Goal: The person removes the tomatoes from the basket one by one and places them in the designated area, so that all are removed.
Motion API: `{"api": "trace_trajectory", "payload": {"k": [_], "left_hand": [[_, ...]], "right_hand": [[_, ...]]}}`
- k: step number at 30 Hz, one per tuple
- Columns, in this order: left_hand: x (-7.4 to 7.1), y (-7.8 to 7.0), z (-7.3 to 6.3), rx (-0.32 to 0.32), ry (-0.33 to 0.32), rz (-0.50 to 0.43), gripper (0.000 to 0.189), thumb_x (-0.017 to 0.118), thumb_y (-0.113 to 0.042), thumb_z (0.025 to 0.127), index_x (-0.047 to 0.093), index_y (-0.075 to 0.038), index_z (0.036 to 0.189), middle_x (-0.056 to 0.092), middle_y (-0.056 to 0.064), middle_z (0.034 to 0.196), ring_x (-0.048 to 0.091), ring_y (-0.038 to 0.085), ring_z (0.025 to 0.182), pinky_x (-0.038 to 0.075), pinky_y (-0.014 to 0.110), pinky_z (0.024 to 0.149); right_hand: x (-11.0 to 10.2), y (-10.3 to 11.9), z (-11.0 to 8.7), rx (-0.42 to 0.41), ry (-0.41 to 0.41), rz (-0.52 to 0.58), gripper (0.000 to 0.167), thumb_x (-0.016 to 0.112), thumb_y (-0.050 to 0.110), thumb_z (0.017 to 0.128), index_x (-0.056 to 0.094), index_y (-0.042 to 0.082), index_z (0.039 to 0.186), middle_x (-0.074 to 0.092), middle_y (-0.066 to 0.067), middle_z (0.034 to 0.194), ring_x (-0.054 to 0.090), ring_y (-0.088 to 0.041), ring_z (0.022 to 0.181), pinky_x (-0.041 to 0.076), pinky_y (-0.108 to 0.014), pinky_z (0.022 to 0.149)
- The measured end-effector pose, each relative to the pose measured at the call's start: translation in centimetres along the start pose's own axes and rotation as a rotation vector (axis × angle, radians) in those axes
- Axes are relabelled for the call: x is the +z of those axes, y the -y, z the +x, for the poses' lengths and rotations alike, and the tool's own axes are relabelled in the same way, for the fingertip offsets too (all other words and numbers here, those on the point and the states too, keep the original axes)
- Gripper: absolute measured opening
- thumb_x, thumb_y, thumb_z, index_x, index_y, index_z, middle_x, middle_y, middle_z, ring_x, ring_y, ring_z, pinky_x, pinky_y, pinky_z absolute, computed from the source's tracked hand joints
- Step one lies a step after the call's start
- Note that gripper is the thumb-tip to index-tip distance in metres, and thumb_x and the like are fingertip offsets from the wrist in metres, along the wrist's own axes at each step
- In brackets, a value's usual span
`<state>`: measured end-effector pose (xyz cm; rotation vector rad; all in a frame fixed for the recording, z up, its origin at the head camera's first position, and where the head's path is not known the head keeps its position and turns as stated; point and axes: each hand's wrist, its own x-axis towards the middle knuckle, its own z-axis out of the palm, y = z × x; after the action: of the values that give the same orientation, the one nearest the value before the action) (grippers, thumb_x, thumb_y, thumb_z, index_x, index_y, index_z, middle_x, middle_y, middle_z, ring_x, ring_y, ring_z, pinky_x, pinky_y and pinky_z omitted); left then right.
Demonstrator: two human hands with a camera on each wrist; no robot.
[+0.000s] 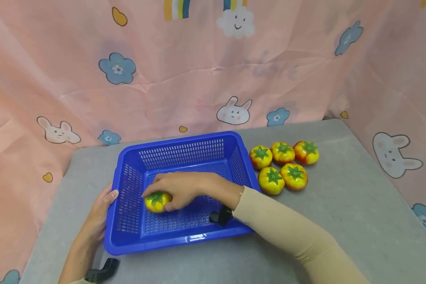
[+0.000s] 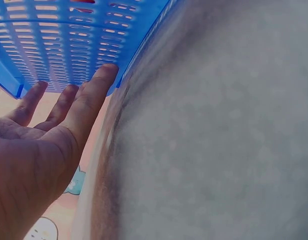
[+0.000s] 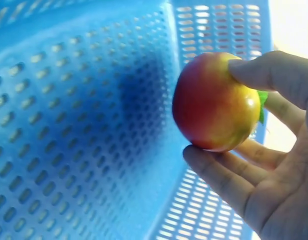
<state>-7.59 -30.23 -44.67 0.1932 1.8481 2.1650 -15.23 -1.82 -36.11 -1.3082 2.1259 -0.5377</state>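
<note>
My right hand (image 1: 181, 187) is inside the blue plastic basket (image 1: 156, 246), gripping a yellow-and-red tomato (image 1: 154, 205) with a green star-shaped top. The right wrist view shows the thumb on one side of this tomato (image 3: 209, 105) and fingertips on the other; a basket wall and slotted floor lie around it. At the basket's left side is my left hand (image 1: 100, 209), its thumb at the rim. In the left wrist view, straight fingers (image 2: 91, 100) touch the slotted outer wall.
Several similar tomatoes (image 1: 294, 176) stand in two rows on the grey table (image 1: 355, 205), just right of the basket. A pink patterned curtain (image 1: 184, 71) rises behind the table and along its sides. Each wrist carries a black camera mount (image 1: 220, 216).
</note>
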Motion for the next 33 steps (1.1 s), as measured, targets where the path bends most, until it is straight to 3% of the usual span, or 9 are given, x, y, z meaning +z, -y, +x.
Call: {"api": "trace_trajectory", "payload": {"k": [2, 9, 19, 28, 33], "left_hand": [[0.0, 0.0, -0.1, -0.009, -0.008, -0.001, 0.056, 0.030, -0.022, 0.115, 0.018, -0.013, 0.168, 0.068, -0.012, 0.136, 0.072, 0.012, 0.120, 0.065, 0.036, 0.094], [0.1, 0.0, 0.2, -0.018, 0.001, -0.049, 0.045, 0.032, -0.022, 0.115, 0.034, -0.027, 0.160, 0.072, -0.008, 0.132, 0.074, 0.015, 0.115, 0.066, 0.037, 0.093], [0.2, 0.0, 0.2, -0.027, -0.010, -0.018, 0.057, 0.031, -0.023, 0.115, 0.016, -0.012, 0.169, 0.070, -0.010, 0.133, 0.073, 0.013, 0.117, 0.066, 0.036, 0.093], [0.0, 0.0, 0.0, -0.003, 0.000, -0.032, 0.051, 0.030, -0.021, 0.115, 0.025, -0.019, 0.166, 0.070, -0.009, 0.134, 0.073, 0.013, 0.117, 0.066, 0.036, 0.092], [0.0, -0.1, -0.1, -0.016, 0.000, -0.027, 0.054, 0.031, -0.022, 0.115, 0.019, -0.015, 0.168, 0.070, -0.009, 0.135, 0.073, 0.013, 0.118, 0.066, 0.036, 0.093]], "right_hand": [[-0.2, -0.1, -0.2, 0.003, -0.014, 0.007, 0.059, 0.071, 0.019, 0.100, 0.054, 0.027, 0.156, 0.054, -0.004, 0.153, 0.057, -0.013, 0.121, 0.053, -0.020, 0.104], [-1.1, -0.5, -1.4, 0.027, -0.079, 0.038, 0.059, 0.071, 0.018, 0.100, 0.054, 0.027, 0.156, 0.053, -0.003, 0.153, 0.055, -0.014, 0.126, 0.053, -0.023, 0.109], [-2.0, 0.1, -3.7, 0.059, -0.173, 0.046, 0.059, 0.071, 0.020, 0.100, 0.054, 0.032, 0.156, 0.052, -0.002, 0.154, 0.055, -0.016, 0.129, 0.055, -0.026, 0.109], [-2.6, 0.0, -6.9, 0.058, -0.272, 0.031, 0.059, 0.071, 0.019, 0.099, 0.054, 0.030, 0.155, 0.053, -0.002, 0.151, 0.059, -0.016, 0.123, 0.058, -0.026, 0.103], [-3.2, 0.0, -9.5, 0.078, -0.353, 0.002, 0.061, 0.071, 0.020, 0.099, 0.053, 0.031, 0.156, 0.051, -0.004, 0.155, 0.060, -0.020, 0.126, 0.059, -0.034, 0.105]]}}
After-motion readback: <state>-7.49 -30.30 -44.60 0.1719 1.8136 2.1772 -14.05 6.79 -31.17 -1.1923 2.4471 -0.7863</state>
